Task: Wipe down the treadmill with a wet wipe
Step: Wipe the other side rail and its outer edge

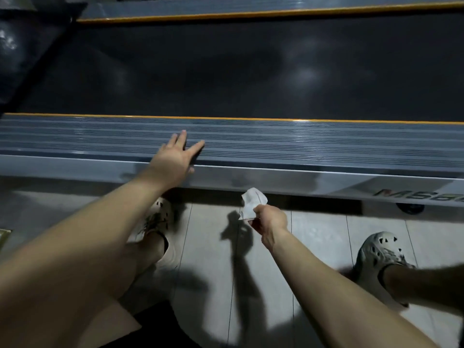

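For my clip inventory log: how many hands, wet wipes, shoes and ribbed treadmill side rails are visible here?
Hands: 2, left hand, right hand
Wet wipe: 1
Shoes: 2, left shoe, right shoe
Ribbed side rails: 2, near rail, far rail
Total: 7

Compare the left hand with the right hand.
The left hand is open with fingers spread; the right hand grips a crumpled white wipe. The left hand rests on the treadmill's ribbed side rail; the right hand is held off it, over the tiled floor. Both are bare.
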`<state>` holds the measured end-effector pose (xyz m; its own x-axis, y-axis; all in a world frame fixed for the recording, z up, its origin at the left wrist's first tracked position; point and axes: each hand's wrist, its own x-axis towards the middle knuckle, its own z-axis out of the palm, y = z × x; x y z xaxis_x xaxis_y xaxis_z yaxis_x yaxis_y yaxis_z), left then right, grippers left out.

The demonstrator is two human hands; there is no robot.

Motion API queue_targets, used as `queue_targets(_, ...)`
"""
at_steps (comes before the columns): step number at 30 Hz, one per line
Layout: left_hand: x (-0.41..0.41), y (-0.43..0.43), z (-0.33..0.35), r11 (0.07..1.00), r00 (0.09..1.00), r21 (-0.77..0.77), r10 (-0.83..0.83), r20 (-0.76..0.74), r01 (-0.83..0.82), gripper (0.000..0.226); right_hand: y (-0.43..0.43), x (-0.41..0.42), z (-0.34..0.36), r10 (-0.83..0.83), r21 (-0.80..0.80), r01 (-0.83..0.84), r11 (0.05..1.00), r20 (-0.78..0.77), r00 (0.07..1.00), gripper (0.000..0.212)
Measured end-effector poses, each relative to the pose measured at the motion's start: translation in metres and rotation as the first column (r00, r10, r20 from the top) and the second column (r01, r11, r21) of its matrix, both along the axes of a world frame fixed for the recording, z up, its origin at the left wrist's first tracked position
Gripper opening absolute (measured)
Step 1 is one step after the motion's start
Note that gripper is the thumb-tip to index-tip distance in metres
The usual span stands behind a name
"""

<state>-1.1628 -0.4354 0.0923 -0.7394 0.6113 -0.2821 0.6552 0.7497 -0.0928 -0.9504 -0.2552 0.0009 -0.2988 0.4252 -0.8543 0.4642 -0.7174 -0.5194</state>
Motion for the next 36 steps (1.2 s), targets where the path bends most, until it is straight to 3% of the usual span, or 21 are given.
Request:
queue_targets(3,-0.009,-0.010,-0.028,0.998,0.998,0.061,0.024,-0.066,-0.020,0.083,-0.006,-0.027,-0.006,-0.186,0.152,0.197,0.969,-0.082,0.979,0.029)
queue_targets(5,-0.008,-0.010,-0.035,0.994,0.993,0.103,0.040,-0.108,-0.029,0.078,-0.019,-0.047,-0.001,-0.223,0.297,0.259,0.919,-0.149,0.963,0.037)
queue_targets(7,-0.006,-0.009,-0.037,0.993,0.989,0.116,0.045,-0.141,-0.029,0.076,-0.040,-0.065,0.004,-0.215,0.374,0.285,0.882,-0.219,0.952,0.042)
queue_targets(12,-0.004,-0.010,-0.037,0.992,0.975,0.123,0.015,-0.223,0.013,0.074,-0.087,-0.086,0.002,0.006,0.526,0.172,0.833,-0.319,0.948,0.040)
queue_targets(16,-0.004,-0.011,-0.036,0.992,0.972,0.125,0.007,-0.236,0.023,0.073,-0.054,-0.075,0.000,-0.179,0.545,0.348,0.763,-0.339,0.924,0.036)
queue_targets(18,-0.002,-0.011,-0.037,0.991,0.971,0.130,0.005,-0.238,0.026,0.072,-0.053,-0.075,-0.001,-0.196,0.605,0.387,0.696,-0.359,0.913,0.033)
queue_targets(20,0.001,-0.010,-0.035,0.992,0.971,0.125,0.007,-0.238,0.023,0.072,-0.073,-0.085,0.001,-0.056,0.734,0.305,0.606,-0.344,0.937,0.029)
queue_targets(23,0.000,-0.008,-0.029,0.992,0.972,0.121,0.012,-0.236,0.017,0.074,-0.103,-0.101,0.001,0.337,0.854,0.023,0.520,-0.231,0.913,0.017)
queue_targets(24,0.000,-0.007,-0.028,0.993,0.972,0.117,0.015,-0.233,0.013,0.075,-0.101,-0.101,0.000,0.393,0.872,-0.026,0.489,-0.194,0.899,0.015)
queue_targets(26,0.000,-0.006,-0.028,0.993,0.976,0.121,0.017,-0.219,0.010,0.074,-0.079,-0.084,-0.005,0.333,0.894,-0.018,0.448,-0.148,0.931,0.014)
queue_targets(28,0.001,-0.008,-0.028,0.990,0.973,0.141,0.008,-0.231,0.025,0.074,-0.043,-0.060,-0.014,0.076,0.891,0.105,0.441,-0.154,0.985,0.017)
queue_targets(31,0.003,-0.014,-0.036,0.984,0.953,0.164,-0.021,-0.301,0.074,0.071,-0.013,-0.049,-0.025,-0.243,0.833,0.291,0.471,-0.194,0.950,0.024)
queue_targets(33,0.005,-0.015,-0.042,0.979,0.944,0.181,-0.032,-0.329,0.096,0.070,-0.037,-0.066,-0.029,-0.225,0.811,0.316,0.492,-0.232,0.946,0.027)
queue_targets(36,0.004,-0.018,-0.041,0.979,0.938,0.176,-0.038,-0.345,0.104,0.071,-0.103,-0.100,-0.034,-0.114,0.693,0.258,0.673,-0.247,0.962,0.028)
